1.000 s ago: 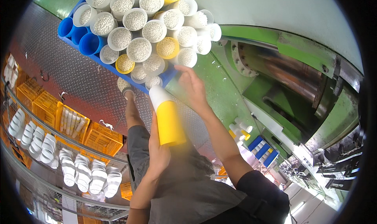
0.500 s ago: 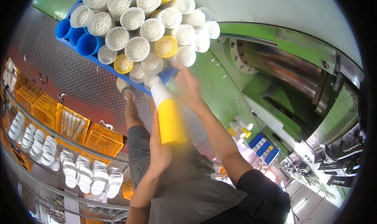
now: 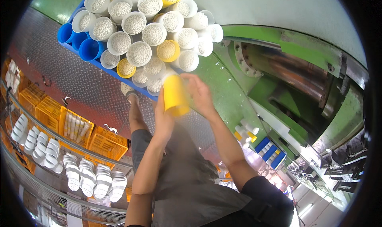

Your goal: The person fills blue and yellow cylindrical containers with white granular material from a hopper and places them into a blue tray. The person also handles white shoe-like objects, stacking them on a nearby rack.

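Observation:
My left hand grips a yellow cup from its left side. The cup is smeared by motion, and a whitish blur shows at its far end, near the front corner of the blue tray. Just right of the cup is my right hand, fingers stretched out and apart, holding nothing visible. Beyond both hands the tray carries many white cups packed close together, filled with small white pellets. A yellow cup of pellets stands among them. At the left edge, blue cups look hollow inside.
Green machinery with a round metal part fills the right side. Orange crates and stacked white-and-grey slippers line a wire rack at lower left. More white and yellow cups lie at lower right.
My left hand has moved the yellow cup forward to the tray's front corner. My right hand has shifted slightly down and right, off the tray's edge, beside the cup.

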Demonstrator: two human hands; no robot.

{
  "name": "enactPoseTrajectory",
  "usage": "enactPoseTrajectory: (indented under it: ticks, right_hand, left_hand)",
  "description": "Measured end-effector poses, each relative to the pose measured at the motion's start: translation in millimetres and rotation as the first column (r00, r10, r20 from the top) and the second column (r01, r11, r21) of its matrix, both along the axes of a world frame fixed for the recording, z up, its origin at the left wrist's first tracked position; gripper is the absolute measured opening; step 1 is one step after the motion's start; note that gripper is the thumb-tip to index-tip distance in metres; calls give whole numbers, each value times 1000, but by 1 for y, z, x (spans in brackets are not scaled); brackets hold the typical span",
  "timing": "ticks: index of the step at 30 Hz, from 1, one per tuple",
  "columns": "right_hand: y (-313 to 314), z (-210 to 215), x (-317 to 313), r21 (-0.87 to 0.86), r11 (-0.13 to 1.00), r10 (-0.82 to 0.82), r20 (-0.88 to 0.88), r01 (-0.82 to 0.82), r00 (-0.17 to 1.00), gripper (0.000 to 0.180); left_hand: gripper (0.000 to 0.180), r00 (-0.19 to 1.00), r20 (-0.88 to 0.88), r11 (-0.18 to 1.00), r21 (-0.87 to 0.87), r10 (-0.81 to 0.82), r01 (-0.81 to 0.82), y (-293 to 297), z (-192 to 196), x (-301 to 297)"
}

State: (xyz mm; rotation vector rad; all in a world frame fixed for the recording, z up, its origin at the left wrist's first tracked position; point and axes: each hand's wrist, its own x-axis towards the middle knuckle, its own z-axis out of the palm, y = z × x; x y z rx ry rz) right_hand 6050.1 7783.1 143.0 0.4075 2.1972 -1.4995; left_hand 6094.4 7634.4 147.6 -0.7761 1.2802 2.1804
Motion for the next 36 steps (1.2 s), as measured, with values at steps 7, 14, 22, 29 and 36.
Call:
enactPoseTrajectory:
  ticks: [7, 14, 22, 29, 36]
  right_hand:
    - [-2, -22, 2, 66, 998, 4, -150, 6, 989, 33]
    - [-11, 47, -38, -374, 838, -335, 223, 398, 915, 30]
    - [-67, 64, -89, -407, 911, 62, -5, -59, 998, 37]
    - [-113, 38, -110, 59, 967, 251, -49, -248, 967, 43]
    - [-114, 33, -109, 89, 948, 317, -142, -306, 938, 45]
  left_hand:
    - [61, 929, 232, 956, -9, 287, -293, 29, -49, -26]
    - [74, 893, 321, 942, 3, 316, -335, 37, -22, -41]
    - [79, 956, 240, 982, 40, 170, -185, 17, -22, -22]
    - [78, 979, 182, 987, -144, 91, -65, 15, -23, -1]
    - [49, 903, -40, 815, -415, 427, -404, -26, 12, -29]
